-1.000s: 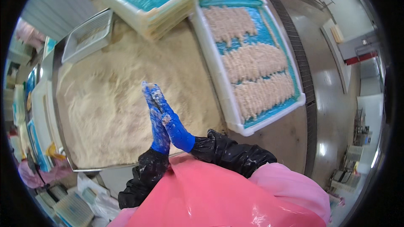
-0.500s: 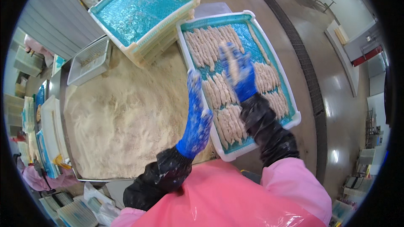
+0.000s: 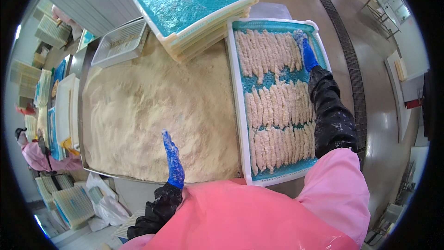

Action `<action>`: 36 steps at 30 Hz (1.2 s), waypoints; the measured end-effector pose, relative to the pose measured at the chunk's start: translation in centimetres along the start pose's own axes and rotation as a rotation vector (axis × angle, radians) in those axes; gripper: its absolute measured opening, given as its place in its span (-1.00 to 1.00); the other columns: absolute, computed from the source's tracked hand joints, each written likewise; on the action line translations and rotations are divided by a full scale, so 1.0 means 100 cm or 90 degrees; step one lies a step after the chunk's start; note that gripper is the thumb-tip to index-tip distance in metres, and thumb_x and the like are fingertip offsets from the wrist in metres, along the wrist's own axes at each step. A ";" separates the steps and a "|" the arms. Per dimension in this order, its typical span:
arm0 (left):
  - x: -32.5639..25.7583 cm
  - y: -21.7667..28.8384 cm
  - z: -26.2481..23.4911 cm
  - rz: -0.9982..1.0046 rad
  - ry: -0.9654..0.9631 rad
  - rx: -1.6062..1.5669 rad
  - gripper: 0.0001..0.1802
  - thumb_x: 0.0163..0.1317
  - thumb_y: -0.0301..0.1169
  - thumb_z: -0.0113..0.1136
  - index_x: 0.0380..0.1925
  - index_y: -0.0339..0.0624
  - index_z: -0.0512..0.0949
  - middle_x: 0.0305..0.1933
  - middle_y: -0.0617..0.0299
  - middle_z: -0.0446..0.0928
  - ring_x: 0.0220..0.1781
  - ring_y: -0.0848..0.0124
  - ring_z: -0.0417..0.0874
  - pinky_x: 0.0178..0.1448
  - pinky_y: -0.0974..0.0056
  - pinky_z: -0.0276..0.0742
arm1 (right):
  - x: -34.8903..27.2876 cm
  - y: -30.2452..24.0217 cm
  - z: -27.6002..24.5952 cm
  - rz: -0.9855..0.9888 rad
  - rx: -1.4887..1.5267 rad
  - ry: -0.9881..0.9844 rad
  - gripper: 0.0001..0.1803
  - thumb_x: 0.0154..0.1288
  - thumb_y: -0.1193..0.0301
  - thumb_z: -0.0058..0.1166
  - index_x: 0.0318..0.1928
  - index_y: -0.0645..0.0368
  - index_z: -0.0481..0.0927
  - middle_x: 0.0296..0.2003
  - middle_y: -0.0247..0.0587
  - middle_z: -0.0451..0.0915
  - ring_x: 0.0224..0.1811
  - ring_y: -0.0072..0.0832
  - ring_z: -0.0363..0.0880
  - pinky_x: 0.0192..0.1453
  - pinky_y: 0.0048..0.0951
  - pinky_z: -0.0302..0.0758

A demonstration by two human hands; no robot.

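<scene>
A worker in blue gloves stands over a wide bed of breadcrumbs (image 3: 157,106). The right hand (image 3: 305,51) reaches to the far right corner of a white tray (image 3: 237,111) lined in blue and filled with three rows of breaded strips (image 3: 277,125), its fingers resting on the far row; whether they grip a strip cannot be told. The left hand (image 3: 173,162) hovers edge-on above the near crumbs, fingers straight and together, holding nothing. Stacked trays (image 3: 199,4) sit beyond.
</scene>
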State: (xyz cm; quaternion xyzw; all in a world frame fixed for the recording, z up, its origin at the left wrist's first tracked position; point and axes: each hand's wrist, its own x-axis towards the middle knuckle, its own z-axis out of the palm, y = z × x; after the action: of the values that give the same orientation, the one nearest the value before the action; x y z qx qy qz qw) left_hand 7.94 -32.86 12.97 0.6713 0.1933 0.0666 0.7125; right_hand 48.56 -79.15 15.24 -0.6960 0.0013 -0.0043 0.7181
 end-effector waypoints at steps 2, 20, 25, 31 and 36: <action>0.002 -0.011 -0.024 0.041 0.020 0.024 -0.24 0.42 -0.15 -0.14 0.48 -0.09 -0.21 0.58 0.19 -0.27 0.59 0.29 -0.29 0.55 0.16 -0.39 | 0.005 -0.002 0.007 0.005 -0.036 -0.030 -0.49 0.50 0.12 -0.21 0.18 0.27 0.44 0.09 -0.12 0.51 0.15 -0.39 0.43 0.25 -0.36 0.33; 0.198 -0.087 -0.180 0.129 -0.123 0.731 -0.17 0.00 0.26 0.14 0.28 0.21 0.35 0.33 0.01 0.29 0.34 -0.02 0.25 0.35 -0.16 0.12 | -0.201 -0.018 0.410 0.054 -0.060 -0.503 -0.46 0.51 0.12 -0.28 0.25 0.25 0.39 0.04 -0.14 0.58 -0.02 -0.41 0.61 0.06 -0.43 0.48; 0.128 -0.075 -0.214 0.466 -0.345 0.719 -0.46 0.09 -0.25 0.26 0.14 0.00 0.47 0.25 0.04 0.40 0.23 0.07 0.41 0.23 0.03 0.35 | -0.249 0.092 0.462 -0.008 -0.220 -0.464 -0.59 0.33 0.51 0.04 0.19 0.26 0.46 0.10 -0.10 0.56 0.09 -0.35 0.55 0.22 -0.45 0.41; 0.113 -0.083 -0.329 0.098 0.001 0.233 -0.70 0.34 -0.28 0.08 0.02 -0.09 0.53 -0.12 0.10 0.61 -0.07 0.14 0.61 0.04 0.19 0.52 | -0.336 0.145 0.523 -0.191 -0.825 -0.279 -0.30 0.16 0.17 0.21 0.32 -0.09 0.34 0.41 -0.09 0.11 0.46 -0.07 -0.01 0.39 0.17 0.02; 0.131 -0.080 -0.348 -0.298 -0.162 -0.665 -0.71 0.40 -0.31 0.00 0.02 -0.19 0.50 -0.10 0.14 0.54 -0.12 0.31 0.56 0.10 0.20 0.52 | -0.355 0.172 0.570 0.023 -0.136 -0.197 -0.54 0.15 0.60 0.16 0.11 0.24 0.52 0.12 -0.05 0.53 0.15 -0.41 0.49 0.23 -0.47 0.38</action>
State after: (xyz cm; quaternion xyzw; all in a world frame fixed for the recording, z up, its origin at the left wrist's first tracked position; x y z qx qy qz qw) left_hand 5.87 3.48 1.83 0.1734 0.1913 -0.0875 0.9621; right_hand 13.57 -21.31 -0.27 -0.7603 -0.0959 0.1157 0.6320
